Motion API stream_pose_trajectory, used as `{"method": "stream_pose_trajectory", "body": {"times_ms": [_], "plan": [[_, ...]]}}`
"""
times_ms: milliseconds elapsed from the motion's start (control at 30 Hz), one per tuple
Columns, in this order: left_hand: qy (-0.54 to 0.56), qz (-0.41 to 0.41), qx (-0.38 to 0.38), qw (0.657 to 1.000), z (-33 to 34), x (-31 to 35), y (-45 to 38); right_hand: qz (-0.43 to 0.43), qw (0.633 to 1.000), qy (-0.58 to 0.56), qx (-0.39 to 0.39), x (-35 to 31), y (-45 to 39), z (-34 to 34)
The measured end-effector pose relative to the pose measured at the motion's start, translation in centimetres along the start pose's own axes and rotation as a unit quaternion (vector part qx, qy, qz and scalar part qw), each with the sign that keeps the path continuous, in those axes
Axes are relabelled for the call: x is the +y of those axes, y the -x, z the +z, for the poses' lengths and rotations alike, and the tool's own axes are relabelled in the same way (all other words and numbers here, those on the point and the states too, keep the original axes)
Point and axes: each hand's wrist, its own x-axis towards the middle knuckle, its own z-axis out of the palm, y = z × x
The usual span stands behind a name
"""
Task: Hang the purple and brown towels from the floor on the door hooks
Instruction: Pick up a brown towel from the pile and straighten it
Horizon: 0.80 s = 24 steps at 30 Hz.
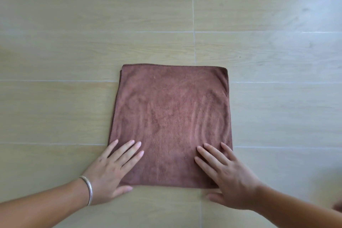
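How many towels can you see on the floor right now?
1: a folded brown microfibre towel lies flat on the wood-look tiled floor, both hands pressing its near edge. No purple towel is in view.

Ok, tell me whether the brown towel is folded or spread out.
Folded: the brown towel lies flat on the floor as a square, doubled layers showing along its far corners.
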Motion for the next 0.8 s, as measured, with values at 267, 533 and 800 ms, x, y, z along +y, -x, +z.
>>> {"method": "stream_pose_trajectory", "body": {"times_ms": [267,533,800], "plan": [[-0.004,0.014,-0.004,1.000,-1.9,-1.3,-0.1,0.024,0.999,0.025,-0.011,-0.1,0.2,-1.6],[0.045,-0.105,-0.101,0.988,-12.5,-2.5,2.6,0.173,0.984,-0.009,-0.045,0.8,4.1,-14.1],[0.087,-0.191,-0.053,0.976,-29.0,-4.6,8.6,0.235,0.972,-0.015,-0.021,1.7,9.5,-32.3]]}}
